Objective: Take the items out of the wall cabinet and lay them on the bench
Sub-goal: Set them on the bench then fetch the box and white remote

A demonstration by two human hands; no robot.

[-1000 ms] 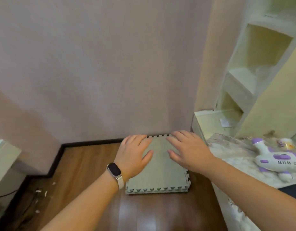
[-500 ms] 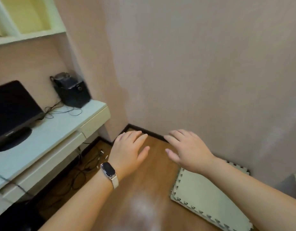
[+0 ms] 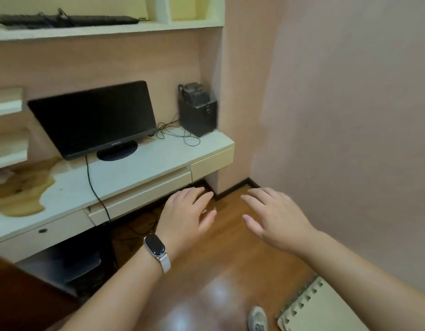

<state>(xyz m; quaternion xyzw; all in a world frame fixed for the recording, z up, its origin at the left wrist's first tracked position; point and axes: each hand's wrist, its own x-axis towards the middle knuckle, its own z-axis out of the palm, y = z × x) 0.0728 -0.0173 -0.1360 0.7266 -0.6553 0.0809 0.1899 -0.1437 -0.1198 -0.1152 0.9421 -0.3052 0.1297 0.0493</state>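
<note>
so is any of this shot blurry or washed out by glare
Head view: motion blur smears the keyboard on the shelf and the speaker; ceiling light glares on the floor; both hands, left and right, are fairly sharp; wide-angle bending at the edges.

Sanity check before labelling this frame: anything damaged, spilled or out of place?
Yes. The white desk top has a brown patch with a ragged edge at its left end, like peeled laminate or a stain. Thin black cables lie tangled beside the black speaker box. Both hands are empty.

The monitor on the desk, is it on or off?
Off, it seems: the monitor has a uniformly black screen, with no picture or glow.
</note>
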